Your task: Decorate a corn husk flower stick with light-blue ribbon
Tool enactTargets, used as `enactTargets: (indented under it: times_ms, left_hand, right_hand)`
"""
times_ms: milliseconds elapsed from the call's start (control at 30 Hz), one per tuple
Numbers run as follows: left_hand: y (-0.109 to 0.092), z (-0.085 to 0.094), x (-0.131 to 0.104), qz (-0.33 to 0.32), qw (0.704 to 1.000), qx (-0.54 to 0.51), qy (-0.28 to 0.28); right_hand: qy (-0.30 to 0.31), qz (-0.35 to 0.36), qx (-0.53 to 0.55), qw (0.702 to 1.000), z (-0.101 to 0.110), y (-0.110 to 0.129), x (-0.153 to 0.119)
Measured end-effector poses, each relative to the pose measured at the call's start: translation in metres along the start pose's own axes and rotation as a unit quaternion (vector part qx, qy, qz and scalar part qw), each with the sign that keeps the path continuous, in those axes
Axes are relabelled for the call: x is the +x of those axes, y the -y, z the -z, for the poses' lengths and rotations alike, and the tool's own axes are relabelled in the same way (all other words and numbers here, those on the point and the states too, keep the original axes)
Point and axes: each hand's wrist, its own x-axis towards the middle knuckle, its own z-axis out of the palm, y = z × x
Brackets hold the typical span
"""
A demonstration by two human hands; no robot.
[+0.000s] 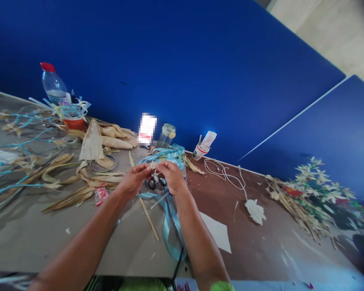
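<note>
Over the middle of the table, my left hand [135, 178] and my right hand [172, 177] meet with fingers pinched together. Between their fingertips is a small pale flower-like piece [152, 165], too small to make out fully. Just below the fingers are the black handles of scissors [152, 183]. Light blue ribbon [178, 152] is heaped behind my hands, and a strand trails toward the table's front edge. A thin wooden stick [149, 219] lies under my wrists. Dried corn husks [92, 141] are spread left of my left hand.
A red-capped bottle [53, 85] and a red pot [74, 122] stand at the back left. Near the blue partition are a lit screen [147, 128], a glass jar [166, 136] and a paper cup [199, 152]. A white cable [227, 178] and white flowers [317, 176] lie rightward.
</note>
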Motion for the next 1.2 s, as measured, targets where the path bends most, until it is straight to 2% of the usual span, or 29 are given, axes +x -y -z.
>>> enactTargets:
  times_ms: [400,667,833,1000,1100,1200]
  left_hand:
    - [0.000,-0.002,-0.001,0.029,0.999,-0.039,-0.013]
    - [0.004,-0.003,0.002,0.012,0.998,-0.050,-0.035]
    - [0.003,-0.003,0.003,-0.005,0.996,-0.055,-0.064]
    - [0.001,-0.001,0.005,-0.018,0.991,-0.074,-0.110]
    - [0.002,0.002,0.007,-0.026,0.986,-0.080,-0.146]
    - [0.002,0.004,0.008,-0.030,0.983,-0.065,-0.168]
  right_hand:
    - [-0.030,0.003,0.017,0.999,0.002,-0.004,0.004]
    - [-0.059,0.006,0.029,0.998,0.004,-0.008,0.009]
    - [-0.121,-0.003,0.073,0.990,0.006,-0.009,0.014]
    - [-0.136,0.008,0.071,0.988,0.008,-0.012,0.017]
    - [-0.128,0.027,0.036,0.991,0.010,-0.015,0.018]
    - [-0.129,0.048,-0.042,0.990,0.014,-0.021,0.021]
